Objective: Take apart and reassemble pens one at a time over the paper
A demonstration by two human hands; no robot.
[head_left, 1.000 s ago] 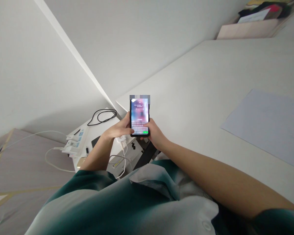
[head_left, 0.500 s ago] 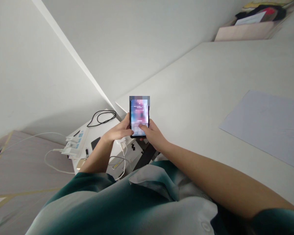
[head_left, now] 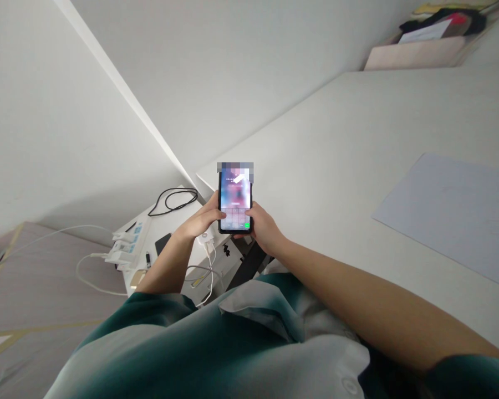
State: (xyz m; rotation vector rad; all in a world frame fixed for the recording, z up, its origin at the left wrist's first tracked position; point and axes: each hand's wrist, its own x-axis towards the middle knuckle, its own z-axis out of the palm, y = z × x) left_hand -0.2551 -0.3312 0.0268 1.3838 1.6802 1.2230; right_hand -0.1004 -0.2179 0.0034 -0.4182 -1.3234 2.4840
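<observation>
A smartphone (head_left: 235,197) in a black case is held upright between both hands, its screen lit in pink and blue with a keypad along the lower part. My left hand (head_left: 202,220) grips its left edge, the thumb over the lower left of the keypad. On the other side, my right hand (head_left: 266,224) wraps the right edge, with its thumb at the keypad's right border. The fingers behind the phone are mostly hidden. A green key shows at the screen's lower right corner. The top of the phone is pixelated.
A white desk (head_left: 316,166) stretches to the right, bearing a pale sheet (head_left: 449,213) and a box (head_left: 416,54) of items at the back. On the left, a small white cabinet top holds a looped black cable (head_left: 172,201) and a power strip (head_left: 131,244) with white plugs.
My right thumb has moved from the middle of the keypad out to its right edge. My left thumb has risen slightly. A green key now shows, and the phone has shifted a little left.
</observation>
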